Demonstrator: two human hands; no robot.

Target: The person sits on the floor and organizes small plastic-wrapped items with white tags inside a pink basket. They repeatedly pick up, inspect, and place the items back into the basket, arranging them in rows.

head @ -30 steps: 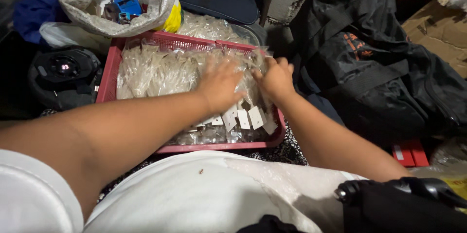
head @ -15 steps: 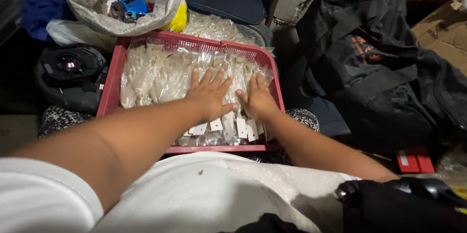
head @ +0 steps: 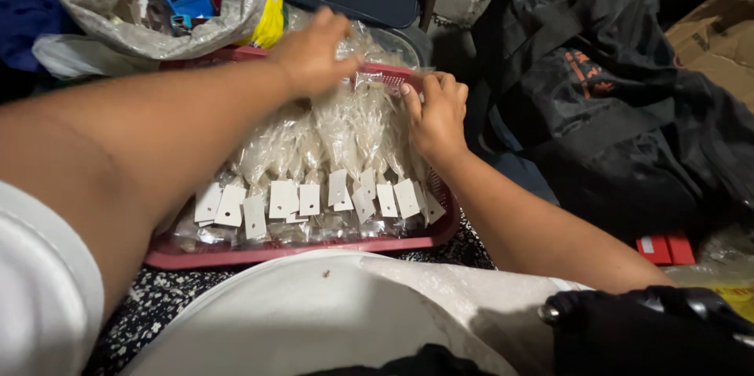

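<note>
Left hand: the left hand (head: 314,50) reaches far forward along an outstretched bare arm, palm down, fingers curled loosely over the tops of the clear plastic packets (head: 345,132) at the far rim of the pink basket (head: 298,254); it touches them, but a firm pinch cannot be told.
Right hand: the right hand (head: 436,113) comes in from the right with the wrist bent, fingers folded and closed on the upper ends of the packets at the basket's far right corner, knuckles turned upward.
Clear plastic packets: they lie in a packed row inside the pink basket, their tops toward the far rim under both hands.
White card tags (head: 306,199): a line of them sits at the packets' near ends, by the basket's near wall.
Pink basket: low, slotted, resting on the person's lap over speckled dark cloth, just beyond a white garment.
Woven sack (head: 157,22): open, beyond the basket's far left corner, with a blue object (head: 187,3) inside.
Black bag (head: 620,101): slumped to the right of the basket, well apart from the right hand.
Red boxes (head: 664,249): small, below the black bag.
</note>
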